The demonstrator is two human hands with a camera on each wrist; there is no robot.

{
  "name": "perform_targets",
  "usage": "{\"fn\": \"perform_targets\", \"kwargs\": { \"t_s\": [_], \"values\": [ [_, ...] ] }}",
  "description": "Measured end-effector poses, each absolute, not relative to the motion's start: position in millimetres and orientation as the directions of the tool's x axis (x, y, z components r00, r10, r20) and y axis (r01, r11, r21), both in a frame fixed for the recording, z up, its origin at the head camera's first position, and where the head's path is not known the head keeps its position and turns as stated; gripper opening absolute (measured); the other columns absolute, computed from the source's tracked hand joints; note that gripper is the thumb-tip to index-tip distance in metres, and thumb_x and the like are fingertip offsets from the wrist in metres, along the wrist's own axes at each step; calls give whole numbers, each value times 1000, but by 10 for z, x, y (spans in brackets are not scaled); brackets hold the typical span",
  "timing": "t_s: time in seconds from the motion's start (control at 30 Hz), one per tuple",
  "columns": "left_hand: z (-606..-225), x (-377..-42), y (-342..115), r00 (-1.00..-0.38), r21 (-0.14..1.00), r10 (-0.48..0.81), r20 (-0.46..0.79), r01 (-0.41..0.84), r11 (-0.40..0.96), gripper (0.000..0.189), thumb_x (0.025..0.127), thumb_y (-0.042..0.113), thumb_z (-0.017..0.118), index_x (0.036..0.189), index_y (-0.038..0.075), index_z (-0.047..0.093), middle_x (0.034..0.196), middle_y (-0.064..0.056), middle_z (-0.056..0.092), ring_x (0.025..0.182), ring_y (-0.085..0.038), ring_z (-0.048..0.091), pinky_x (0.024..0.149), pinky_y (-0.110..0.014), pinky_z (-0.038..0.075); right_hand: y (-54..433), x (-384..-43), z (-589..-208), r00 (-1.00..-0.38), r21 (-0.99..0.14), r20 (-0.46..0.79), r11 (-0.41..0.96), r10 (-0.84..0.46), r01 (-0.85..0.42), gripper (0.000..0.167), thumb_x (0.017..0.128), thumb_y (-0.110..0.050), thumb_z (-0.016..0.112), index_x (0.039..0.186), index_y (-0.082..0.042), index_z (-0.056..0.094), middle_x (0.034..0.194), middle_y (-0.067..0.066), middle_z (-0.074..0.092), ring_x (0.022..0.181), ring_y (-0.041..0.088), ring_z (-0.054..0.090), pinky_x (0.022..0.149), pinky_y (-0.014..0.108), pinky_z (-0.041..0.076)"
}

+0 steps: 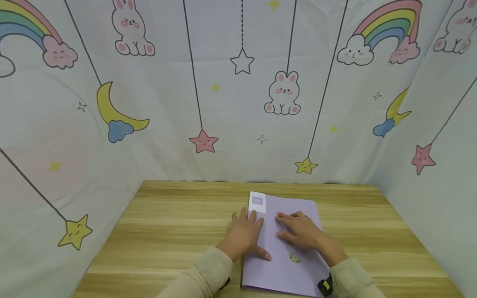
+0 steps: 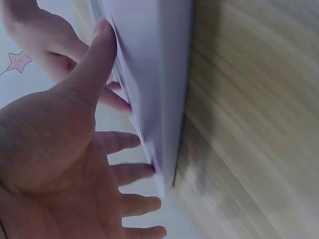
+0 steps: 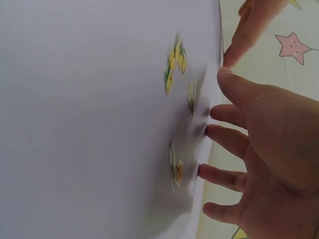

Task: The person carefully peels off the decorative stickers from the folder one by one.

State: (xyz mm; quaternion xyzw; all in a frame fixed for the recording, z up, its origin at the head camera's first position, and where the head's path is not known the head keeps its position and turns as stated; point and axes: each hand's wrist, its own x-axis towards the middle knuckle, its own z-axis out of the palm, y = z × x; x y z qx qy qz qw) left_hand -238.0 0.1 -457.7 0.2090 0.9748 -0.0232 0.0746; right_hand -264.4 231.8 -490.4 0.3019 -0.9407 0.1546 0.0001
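Note:
A light purple folder (image 1: 275, 275) lies on the wooden table, its spine side to the left. Near its upper left corner is a white label (image 1: 257, 208) with a purple box. My left hand (image 1: 244, 234) rests along the left edge, fingers spread and thumb lying on the cover. Fingers extended, my right hand (image 1: 302, 231) touches the cover right of centre. Small yellow flower pieces (image 1: 294, 258) show on the cover below the right hand. In the right wrist view, these yellow flowers (image 3: 177, 59) and slim green-white pieces (image 3: 192, 99) lie close to the right fingertips.
The wood-grain table (image 1: 179, 219) extends on both sides of the folder. White curtains (image 1: 238, 107) printed with rabbits, stars and rainbows surround it at the back and sides. A black strap (image 1: 325, 286) is on the right wrist, over the folder's lower right corner.

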Motion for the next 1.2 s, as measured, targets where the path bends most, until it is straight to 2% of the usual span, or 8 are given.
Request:
{"fn": "perform_targets", "kwargs": {
  "t_s": [0.13, 0.27, 0.47, 0.67, 1.0, 1.2],
  "values": [
    [-4568, -2368, 78, -892, 20, 427, -146, 429, 903, 120, 66, 83, 81, 162, 21, 46, 169, -19, 34, 157, -42, 28, 121, -63, 30, 2306, -2645, -4910, -810, -330, 110, 748, -576, -576, 53, 108, -32, 63, 150, 1, 57, 157, 21, 53, 130, 49, 55, 106, 66, 45],
    [-4621, -2377, 128, -858, 57, 491, -154, 488, 871, 123, 67, 85, 78, 165, 22, 40, 174, -17, 25, 160, -40, 20, 124, -60, 26, 2400, -2664, -4880, -815, -383, 133, 729, -564, -567, 52, 110, -26, 59, 153, 2, 52, 158, 25, 49, 140, 51, 50, 114, 67, 38],
    [-4717, -2382, 117, -859, 94, 495, -134, 486, 869, 124, 66, 85, 80, 165, 22, 40, 174, -16, 25, 160, -41, 21, 122, -64, 28, 2682, -2683, -4808, -848, -371, 124, 769, -515, -521, 62, 107, -36, 64, 154, 2, 50, 159, 30, 45, 144, 53, 44, 114, 69, 35],
    [-4815, -2456, -76, -877, 86, 471, -99, 464, 882, 124, 62, 81, 86, 162, 19, 46, 171, -19, 29, 159, -43, 24, 123, -63, 28, 2846, -2648, -4842, -861, -359, 36, 797, -508, -486, 74, 102, -45, 69, 154, 4, 50, 160, 33, 42, 145, 58, 39, 115, 71, 32],
    [-4842, -2588, -483, -872, 142, 469, -138, 451, 881, 123, 67, 78, 85, 164, 15, 42, 174, -20, 22, 160, -45, 16, 126, -60, 20, 2660, -2642, -4934, -846, -315, -14, 805, -534, -503, 82, 97, -54, 72, 155, 1, 51, 165, 24, 39, 149, 61, 29, 109, 83, 26],
    [-4849, -2622, -688, -874, 127, 470, -123, 456, 881, 124, 66, 81, 83, 164, 16, 43, 174, -18, 24, 160, -43, 17, 126, -59, 22, 2482, -2716, -4921, -849, -319, -52, 814, -526, -485, 86, 97, -58, 71, 158, -2, 48, 169, 21, 35, 152, 59, 25, 111, 85, 18]
  ]
}}
